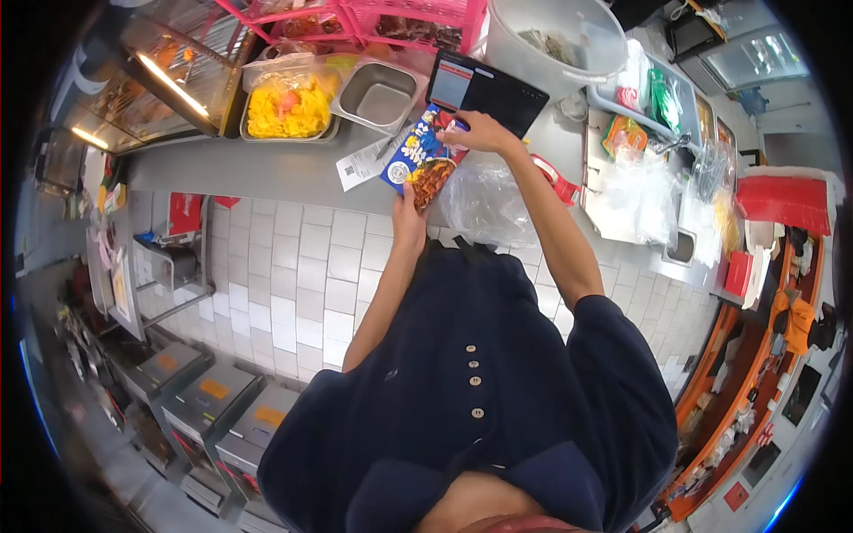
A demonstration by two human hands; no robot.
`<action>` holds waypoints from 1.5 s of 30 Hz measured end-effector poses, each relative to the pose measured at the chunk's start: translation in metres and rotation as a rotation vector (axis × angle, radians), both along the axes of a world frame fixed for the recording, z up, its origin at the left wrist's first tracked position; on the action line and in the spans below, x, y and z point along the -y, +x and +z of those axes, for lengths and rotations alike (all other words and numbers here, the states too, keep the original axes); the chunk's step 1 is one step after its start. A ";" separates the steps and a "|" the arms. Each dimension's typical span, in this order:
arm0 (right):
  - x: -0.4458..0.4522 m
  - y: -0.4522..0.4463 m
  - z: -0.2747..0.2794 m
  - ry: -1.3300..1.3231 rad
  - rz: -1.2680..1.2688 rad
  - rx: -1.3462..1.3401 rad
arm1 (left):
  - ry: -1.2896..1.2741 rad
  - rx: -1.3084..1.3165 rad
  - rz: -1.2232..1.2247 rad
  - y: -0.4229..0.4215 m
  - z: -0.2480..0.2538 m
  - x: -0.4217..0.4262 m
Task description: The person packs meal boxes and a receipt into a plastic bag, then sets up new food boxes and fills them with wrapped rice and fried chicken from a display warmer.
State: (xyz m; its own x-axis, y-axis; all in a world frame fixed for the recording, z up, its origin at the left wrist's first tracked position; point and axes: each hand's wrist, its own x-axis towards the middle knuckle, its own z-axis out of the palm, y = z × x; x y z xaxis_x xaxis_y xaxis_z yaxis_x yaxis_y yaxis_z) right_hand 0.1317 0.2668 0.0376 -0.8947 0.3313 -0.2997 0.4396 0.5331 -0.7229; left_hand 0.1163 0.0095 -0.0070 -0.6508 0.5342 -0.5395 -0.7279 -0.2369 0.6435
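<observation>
A blue food packet (pixel 413 160) with a picture of browned food and a red corner is held tilted over the front of the metal counter. My left hand (pixel 409 220) grips its lower edge with the thumb on the front. At the upper right corner, my right hand (pixel 482 133) is closed on the packet, fingertips on its face. A printed paper slip (pixel 357 172) lies beside the packet on the left. Just behind is a dark tablet (pixel 498 96) with a lit panel. A clear plastic bag (pixel 484 204) sits under my right forearm.
Left along the counter (pixel 213 169) are a metal tray of yellow food (pixel 289 108) and a steel pan (pixel 378 93). Behind stand pink crates (pixel 413 13) and a large translucent tub (pixel 555 40). A lit glass display case (pixel 169 71) is at the left; packaged items fill the right side.
</observation>
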 end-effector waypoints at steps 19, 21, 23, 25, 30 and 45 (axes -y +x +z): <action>0.101 0.197 0.090 -0.304 -0.653 0.028 | -0.470 -0.621 -0.962 -0.007 0.139 0.025; 0.092 0.218 0.083 -0.311 -0.710 0.076 | -0.462 -0.640 -1.036 0.005 0.132 0.003; 0.082 0.234 0.080 -0.277 -0.815 0.112 | -0.453 -0.664 -1.119 0.014 0.118 -0.018; 0.077 0.240 0.060 -0.243 -0.825 0.113 | -0.342 -0.617 -1.100 0.020 0.095 -0.035; 0.084 0.239 -0.018 -0.186 -0.720 0.035 | -0.337 -0.567 -1.035 0.014 0.008 -0.037; -0.039 0.218 0.012 -0.002 -0.226 -0.109 | -0.666 -0.472 -0.957 0.001 0.004 0.016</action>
State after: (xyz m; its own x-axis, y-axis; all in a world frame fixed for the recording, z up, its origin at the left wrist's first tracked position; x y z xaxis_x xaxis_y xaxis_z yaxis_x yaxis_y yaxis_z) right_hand 0.3502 0.3063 0.0497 -0.8251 0.5262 -0.2058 0.4665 0.4290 -0.7735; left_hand 0.1172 -0.0061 -0.0028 -0.3566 0.6119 -0.7060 -0.0955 0.7278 0.6791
